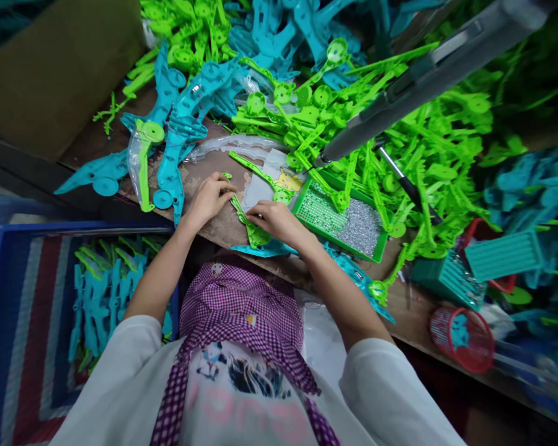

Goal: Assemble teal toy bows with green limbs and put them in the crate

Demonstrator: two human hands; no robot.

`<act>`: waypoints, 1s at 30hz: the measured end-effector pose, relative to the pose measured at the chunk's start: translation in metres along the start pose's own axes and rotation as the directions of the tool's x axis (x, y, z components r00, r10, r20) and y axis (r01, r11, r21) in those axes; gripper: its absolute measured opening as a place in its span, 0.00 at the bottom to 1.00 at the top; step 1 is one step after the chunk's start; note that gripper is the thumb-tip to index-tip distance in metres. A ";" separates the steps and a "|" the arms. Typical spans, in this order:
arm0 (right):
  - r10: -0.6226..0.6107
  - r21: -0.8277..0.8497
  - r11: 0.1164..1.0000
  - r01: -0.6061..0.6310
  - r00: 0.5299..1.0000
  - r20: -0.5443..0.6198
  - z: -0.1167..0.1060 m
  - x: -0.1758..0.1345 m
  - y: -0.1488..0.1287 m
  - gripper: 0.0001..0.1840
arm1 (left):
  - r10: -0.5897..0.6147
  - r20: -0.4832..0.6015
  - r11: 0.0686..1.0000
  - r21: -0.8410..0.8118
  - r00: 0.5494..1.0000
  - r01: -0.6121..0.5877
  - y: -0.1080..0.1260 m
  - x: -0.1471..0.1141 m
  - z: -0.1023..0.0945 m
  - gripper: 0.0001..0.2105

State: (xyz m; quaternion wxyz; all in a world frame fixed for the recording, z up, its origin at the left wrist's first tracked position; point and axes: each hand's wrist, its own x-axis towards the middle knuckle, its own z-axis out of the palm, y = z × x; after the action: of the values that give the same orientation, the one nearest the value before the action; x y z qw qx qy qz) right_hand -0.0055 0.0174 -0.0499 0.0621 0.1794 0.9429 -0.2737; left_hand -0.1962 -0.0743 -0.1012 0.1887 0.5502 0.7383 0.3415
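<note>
Both my hands meet on a long green plastic toy part lying on the brown workbench. My left hand pinches its upper end, fingers closed on it. My right hand presses and grips its lower middle. A teal plastic part lies just under my right hand at the bench edge. A clear plastic bag with a yellow cartoon sticker lies just beyond the hands.
A green tray of small silver screws sits right of my hands. Heaps of green parts and teal parts cover the bench. A hanging grey power screwdriver reaches in from the upper right. A blue crate holds assembled pieces at left; a red basket sits right.
</note>
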 end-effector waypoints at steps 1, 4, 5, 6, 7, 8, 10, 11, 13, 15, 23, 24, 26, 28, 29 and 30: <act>0.008 -0.008 1.000 -0.008 1.000 -0.004 0.000 0.000 -0.001 0.13 | 0.001 -0.003 1.000 -0.003 1.000 -0.001 0.000 0.000 0.000 0.09; 0.006 0.021 1.000 -0.006 1.000 -0.006 0.000 0.002 0.000 0.11 | 0.001 -0.008 1.000 -0.005 1.000 -0.002 0.001 0.000 0.000 0.09; 0.006 0.058 0.998 -0.006 1.000 0.001 0.000 0.004 0.001 0.09 | 0.000 -0.008 1.000 -0.003 1.000 0.000 0.001 0.000 0.000 0.09; 0.015 0.108 0.994 -0.017 1.000 0.017 0.000 0.007 0.002 0.08 | -0.001 -0.006 1.000 0.000 1.000 0.001 0.002 0.000 0.000 0.09; 0.036 0.166 0.985 -0.043 0.998 0.047 -0.001 0.010 0.004 0.08 | -0.002 -0.003 1.000 0.003 1.000 0.002 0.002 0.000 -0.001 0.08; 0.061 0.225 0.971 -0.081 0.994 0.093 -0.003 0.014 0.006 0.08 | -0.003 -0.002 1.000 0.007 1.000 0.003 0.002 0.000 -0.001 0.08; 0.097 0.301 0.940 -0.162 0.971 0.219 -0.009 0.025 0.009 0.09 | -0.007 0.002 1.000 0.011 1.000 0.007 0.003 0.001 -0.003 0.08; 0.097 0.305 0.934 -0.185 0.954 0.283 -0.014 0.032 0.010 0.10 | -0.008 0.005 1.000 0.012 1.000 0.008 0.003 0.001 -0.003 0.08; 0.078 0.246 0.951 -0.185 0.918 0.388 -0.024 0.046 0.008 0.11 | -0.008 0.009 1.000 0.014 1.000 0.008 0.004 0.001 -0.004 0.08; 0.083 0.129 0.978 -0.161 0.879 0.470 -0.033 0.061 0.003 0.12 | -0.007 0.009 1.000 0.015 1.000 0.007 0.004 0.001 -0.004 0.09; 0.237 -0.189 0.970 -0.149 0.735 0.635 -0.039 0.090 -0.016 0.19 | -0.032 0.023 0.999 0.006 0.999 0.032 0.004 0.002 -0.003 0.09; 0.251 -0.186 0.968 -0.171 0.716 0.652 -0.039 0.090 -0.018 0.19 | -0.033 0.026 0.999 0.003 0.999 0.033 0.004 0.002 -0.003 0.09; 0.273 -0.161 0.961 -0.225 0.680 0.680 -0.040 0.087 -0.021 0.17 | -0.031 0.027 1.000 0.002 0.999 0.031 0.005 0.002 -0.004 0.09; 0.281 -0.110 0.952 -0.285 0.674 0.683 -0.040 0.081 -0.021 0.15 | -0.032 0.027 0.999 0.003 0.999 0.032 0.005 0.002 -0.005 0.09; 0.272 -0.070 0.949 -0.309 0.683 0.678 -0.040 0.077 -0.019 0.14 | -0.034 0.026 0.999 0.003 0.999 0.033 0.005 0.002 -0.005 0.09; 0.251 -0.015 0.946 -0.324 0.704 0.665 -0.039 0.072 -0.016 0.13 | -0.035 0.027 0.999 0.002 0.999 0.034 0.005 0.002 -0.005 0.09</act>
State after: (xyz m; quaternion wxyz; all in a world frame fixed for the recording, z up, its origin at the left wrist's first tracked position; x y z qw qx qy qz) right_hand -0.0789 0.0479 -0.0241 0.4226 0.2191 0.8049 -0.3544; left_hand -0.1968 -0.0726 -0.0938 0.2039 0.5421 0.7454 0.3300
